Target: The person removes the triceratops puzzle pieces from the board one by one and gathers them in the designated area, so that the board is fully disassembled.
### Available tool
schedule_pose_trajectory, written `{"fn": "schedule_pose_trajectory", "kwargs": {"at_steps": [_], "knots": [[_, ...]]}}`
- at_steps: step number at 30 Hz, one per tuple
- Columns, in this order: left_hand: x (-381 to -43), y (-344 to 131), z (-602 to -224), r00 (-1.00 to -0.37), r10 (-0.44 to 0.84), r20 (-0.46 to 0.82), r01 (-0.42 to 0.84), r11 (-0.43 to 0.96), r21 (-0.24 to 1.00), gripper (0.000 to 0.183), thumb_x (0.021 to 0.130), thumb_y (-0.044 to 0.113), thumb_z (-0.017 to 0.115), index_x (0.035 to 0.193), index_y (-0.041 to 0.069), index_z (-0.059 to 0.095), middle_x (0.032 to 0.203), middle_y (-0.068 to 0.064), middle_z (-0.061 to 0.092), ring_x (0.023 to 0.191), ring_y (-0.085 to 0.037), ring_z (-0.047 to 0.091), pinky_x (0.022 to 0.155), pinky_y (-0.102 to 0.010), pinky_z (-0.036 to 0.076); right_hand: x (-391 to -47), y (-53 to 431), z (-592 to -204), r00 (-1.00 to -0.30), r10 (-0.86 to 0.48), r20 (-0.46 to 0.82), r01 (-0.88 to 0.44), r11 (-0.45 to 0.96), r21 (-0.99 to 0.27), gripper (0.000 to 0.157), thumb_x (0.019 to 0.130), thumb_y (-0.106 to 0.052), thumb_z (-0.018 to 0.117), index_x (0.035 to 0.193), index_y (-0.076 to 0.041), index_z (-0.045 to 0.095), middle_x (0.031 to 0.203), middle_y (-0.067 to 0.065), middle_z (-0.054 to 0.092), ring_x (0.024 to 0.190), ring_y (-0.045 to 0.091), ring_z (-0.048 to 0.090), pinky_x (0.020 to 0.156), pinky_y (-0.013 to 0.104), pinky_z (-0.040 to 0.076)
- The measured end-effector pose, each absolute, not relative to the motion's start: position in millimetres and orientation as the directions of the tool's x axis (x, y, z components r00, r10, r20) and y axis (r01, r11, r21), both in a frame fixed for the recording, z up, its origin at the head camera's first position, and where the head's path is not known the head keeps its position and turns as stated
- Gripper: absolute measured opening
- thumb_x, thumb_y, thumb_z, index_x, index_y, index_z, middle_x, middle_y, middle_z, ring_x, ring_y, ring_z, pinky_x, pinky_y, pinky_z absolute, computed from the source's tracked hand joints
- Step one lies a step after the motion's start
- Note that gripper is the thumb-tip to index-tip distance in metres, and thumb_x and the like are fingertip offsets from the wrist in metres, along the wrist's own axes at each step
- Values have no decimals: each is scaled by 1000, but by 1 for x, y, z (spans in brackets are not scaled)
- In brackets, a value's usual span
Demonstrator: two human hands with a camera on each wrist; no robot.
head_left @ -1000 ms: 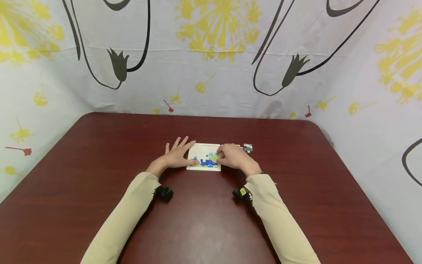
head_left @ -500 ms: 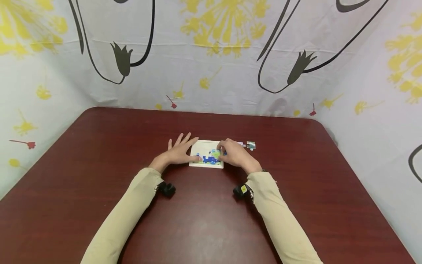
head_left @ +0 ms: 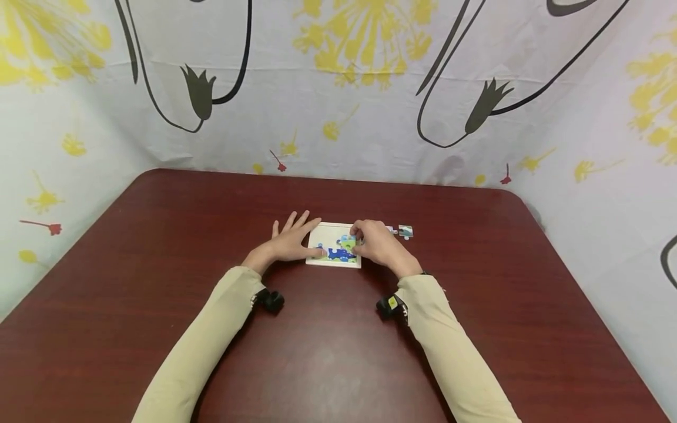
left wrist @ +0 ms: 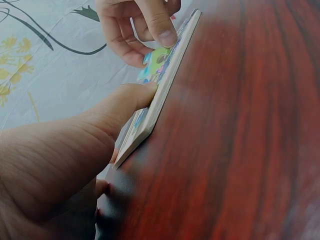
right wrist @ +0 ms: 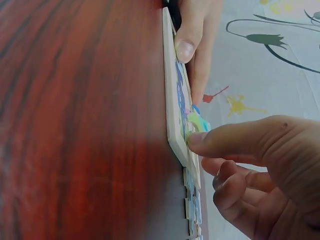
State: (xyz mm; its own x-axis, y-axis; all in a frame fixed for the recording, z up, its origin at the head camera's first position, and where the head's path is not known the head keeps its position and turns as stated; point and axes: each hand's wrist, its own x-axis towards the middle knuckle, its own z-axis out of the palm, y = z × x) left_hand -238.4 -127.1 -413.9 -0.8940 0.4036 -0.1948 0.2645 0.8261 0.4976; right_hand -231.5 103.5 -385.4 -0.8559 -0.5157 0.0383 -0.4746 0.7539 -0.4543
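Observation:
A small white jigsaw tray (head_left: 328,230) lies on the table, its front part filled with blue and green puzzle pieces (head_left: 338,254). My left hand (head_left: 287,244) is spread at the tray's left side. Its thumb (left wrist: 135,96) presses on the pieces near the front edge. Over the tray's right side, my right hand (head_left: 378,244) pinches a green and light-blue puzzle piece (left wrist: 158,58) between thumb and fingers. That piece (right wrist: 199,121) stands tilted up from the tray in both wrist views. The right fingers hide the tray's right edge in the head view.
Loose puzzle pieces (right wrist: 192,202) lie just right of the tray, partly behind the right hand; one of them (head_left: 405,231) shows fully. The dark red table (head_left: 328,352) extends around, with a patterned cloth (head_left: 338,117) behind it.
The head view has shifted slightly, so everything appears a little higher and further right. Both hands keep nearly the same places on the tray, the right fingers still at the green piece.

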Motion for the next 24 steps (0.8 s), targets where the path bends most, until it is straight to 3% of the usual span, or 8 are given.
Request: {"fn": "schedule_pose_trajectory", "kwargs": {"at_steps": [12,18,24], "knots": [[-234,-125,-412,-888,423,-182,283,813,509,88,83,54,60,151,20,16,155,-10,-1,139,-33,-11,101,-61,-12,-235,142,-371,-850,-503,154,-505,697,-510,28,81,-10,70,107,1,66,88,8,66,71,16,59,61,28,49],[-233,-125,-411,-888,424,-180,287,815,504,88,83,56,60,151,21,16,155,-10,-1,139,-33,-11,101,-61,-12,-229,199,-366,-892,-443,92,-407,697,-590,30,81,-6,70,108,5,65,81,10,65,49,17,57,42,30,47],[-233,-127,-412,-888,421,-184,281,814,508,88,83,56,59,151,21,15,155,-9,-2,139,-32,-11,101,-61,-12,-228,232,-375,-922,-387,6,-303,712,-633,29,82,-9,71,108,3,65,83,10,64,51,20,56,45,33,48]]}}
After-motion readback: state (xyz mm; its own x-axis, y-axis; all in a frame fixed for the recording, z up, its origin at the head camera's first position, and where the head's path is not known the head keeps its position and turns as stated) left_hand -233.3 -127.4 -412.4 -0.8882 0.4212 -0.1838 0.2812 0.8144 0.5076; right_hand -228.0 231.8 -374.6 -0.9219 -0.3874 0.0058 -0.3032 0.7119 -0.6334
